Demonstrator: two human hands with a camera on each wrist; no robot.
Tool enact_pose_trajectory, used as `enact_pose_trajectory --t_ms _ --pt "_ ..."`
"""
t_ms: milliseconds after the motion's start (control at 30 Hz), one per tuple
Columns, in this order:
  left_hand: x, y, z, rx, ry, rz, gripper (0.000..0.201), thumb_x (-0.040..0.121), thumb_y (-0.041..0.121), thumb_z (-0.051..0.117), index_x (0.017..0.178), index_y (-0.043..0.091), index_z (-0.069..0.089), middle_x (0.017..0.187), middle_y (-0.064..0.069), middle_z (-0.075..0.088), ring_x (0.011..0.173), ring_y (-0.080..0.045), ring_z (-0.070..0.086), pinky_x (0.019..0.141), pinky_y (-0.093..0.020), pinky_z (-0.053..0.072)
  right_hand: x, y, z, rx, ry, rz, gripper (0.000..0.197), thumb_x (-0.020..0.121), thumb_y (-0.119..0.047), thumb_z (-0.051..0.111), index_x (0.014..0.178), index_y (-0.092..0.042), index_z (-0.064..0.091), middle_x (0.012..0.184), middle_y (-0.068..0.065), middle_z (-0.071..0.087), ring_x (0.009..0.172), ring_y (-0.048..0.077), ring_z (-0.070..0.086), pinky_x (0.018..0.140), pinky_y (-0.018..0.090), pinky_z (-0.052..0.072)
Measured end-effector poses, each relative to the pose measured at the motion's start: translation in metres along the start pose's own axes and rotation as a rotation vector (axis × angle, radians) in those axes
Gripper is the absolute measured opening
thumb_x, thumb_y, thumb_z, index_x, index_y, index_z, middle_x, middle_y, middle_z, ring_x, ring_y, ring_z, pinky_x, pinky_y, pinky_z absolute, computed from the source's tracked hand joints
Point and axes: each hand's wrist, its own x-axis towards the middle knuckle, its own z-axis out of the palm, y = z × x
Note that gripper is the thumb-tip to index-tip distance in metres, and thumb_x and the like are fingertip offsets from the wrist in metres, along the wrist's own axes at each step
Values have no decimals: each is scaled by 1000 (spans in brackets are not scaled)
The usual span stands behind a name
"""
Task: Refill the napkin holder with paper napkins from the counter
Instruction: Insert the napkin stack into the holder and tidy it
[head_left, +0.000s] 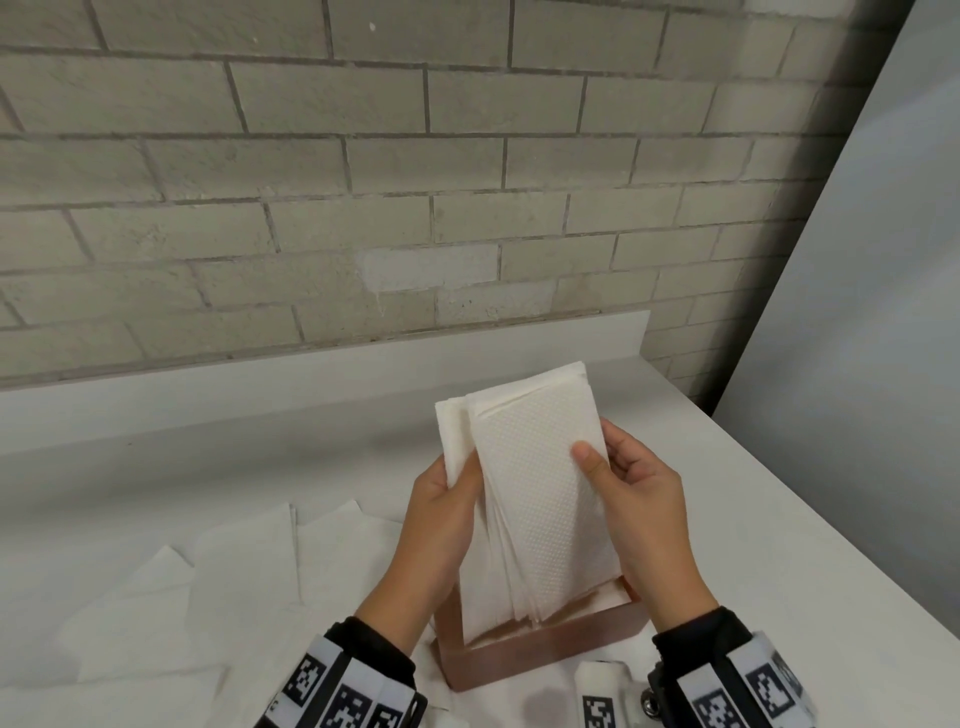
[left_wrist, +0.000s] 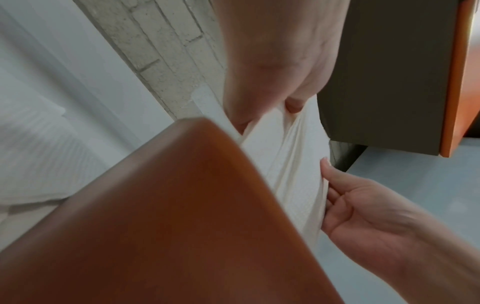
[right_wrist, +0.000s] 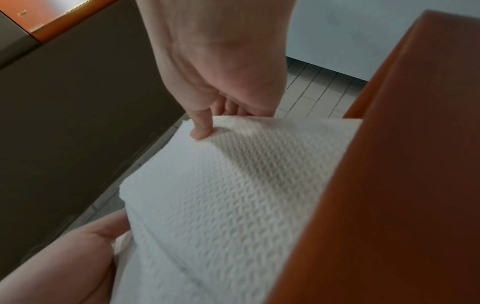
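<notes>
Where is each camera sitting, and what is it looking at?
Head: on the person's head, looking down at the counter; both hands, the left and the right, grip the napkin stack standing in the brown holder.
Left wrist: on the left wrist, looking along that hand; the right hand shows too.
Right wrist: on the right wrist, thumb on the napkins.
All three share the stack and holder.

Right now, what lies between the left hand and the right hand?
The stack of napkins: the left hand and right hand grip its two sides, its lower end standing in the napkin holder. The head view shows it.
</notes>
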Motion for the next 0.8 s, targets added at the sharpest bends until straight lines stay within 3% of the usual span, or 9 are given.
enact_pose_trajectory --t_ms 67,233,333,467,567,667,733,800 --pt "0 0 -1 -7 2 -4 25 93 35 50 97 20 71 94 0 76 93 -18 70 83 -32 51 1 1 0 -17 -13 20 32 87 -8 64 113 -25 64 102 -16 71 95 -4 66 76 7 50" --pt "0 -1 -1 -14 2 13 29 95 39 44 99 26 70 95 5 75 94 -13 69 84 -28 50 0 1 0 -54 -21 52 14 85 -15 68 95 -24 70 92 -9 74 82 -1 67 68 9 50" --pt "1 -2 0 -26 8 10 34 94 45 41 102 27 69 97 6 75 95 -12 69 83 -27 50 0 1 -2 -78 16 34 12 83 -20 70 95 -19 70 94 -4 71 77 0 64 68 12 51" --pt "5 0 -2 -94 94 -22 33 94 46 41 98 27 67 95 1 75 95 -19 69 87 -36 52 -3 -1 -7 -18 13 37 10 85 -17 67 95 -16 68 94 -1 72 83 10 68 77 27 54" --pt "10 3 -1 -105 112 -22 37 95 48 39 104 24 66 98 -1 75 96 -20 69 88 -37 53 -4 -1 -7 16 -30 40 10 86 -13 65 96 -13 67 93 1 74 88 14 69 80 27 55" --pt "8 5 8 -52 66 2 49 94 53 34 113 20 65 103 -2 73 95 -16 69 86 -32 54 -4 4 0 -4 -41 35 11 85 -14 66 96 -15 68 93 0 74 89 14 69 76 22 54" --pt "9 1 14 -32 60 8 58 89 62 31 114 23 65 102 1 73 96 -14 69 88 -33 54 -3 6 4 1 -11 28 12 86 -15 67 98 -15 67 93 0 74 88 13 68 72 18 53" --pt "8 -4 17 -41 77 11 75 74 82 30 115 30 64 107 5 72 105 -17 65 99 -43 47 -2 6 6 16 7 26 15 86 -14 66 101 -14 67 95 0 74 89 14 69 74 19 54"
